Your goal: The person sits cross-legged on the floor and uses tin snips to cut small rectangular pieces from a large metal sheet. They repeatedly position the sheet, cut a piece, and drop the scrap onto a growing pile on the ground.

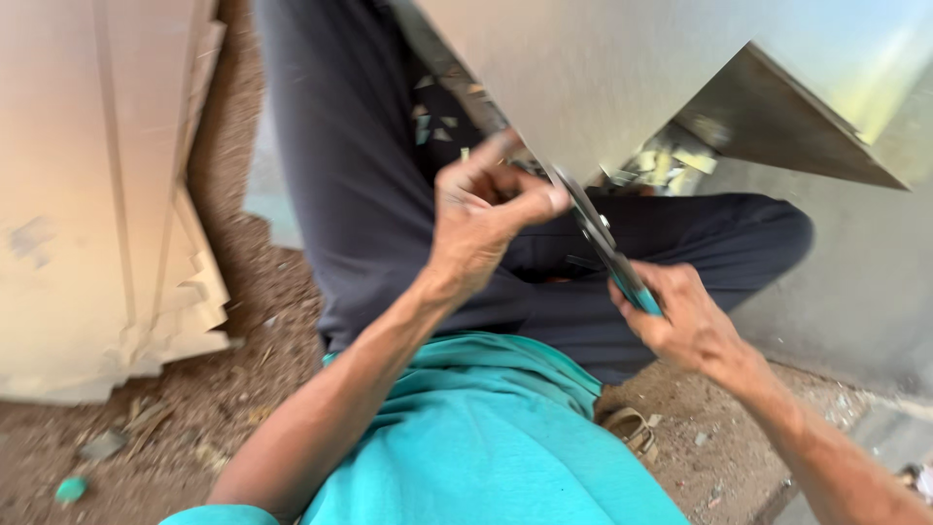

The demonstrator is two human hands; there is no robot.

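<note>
My left hand (483,216) pinches the lower edge of a large pale sheet (603,68) that tilts up over my lap. Teal-handled shears (604,243) have their blades at that edge, just right of my left thumb. My right hand (680,319) is closed around the shears' handles, lower and to the right. A cut flap of the sheet (777,126) folds down at the upper right, showing a darker underside. I sit cross-legged in dark trousers (369,194) and a teal shirt.
A stack of cardboard-coloured sheets (107,194) lies on the dirt floor at the left. Small offcuts (671,160) lie scattered on my lap and the ground. A grey surface (865,292) stands at the right, and a sandal (630,430) shows under my knee.
</note>
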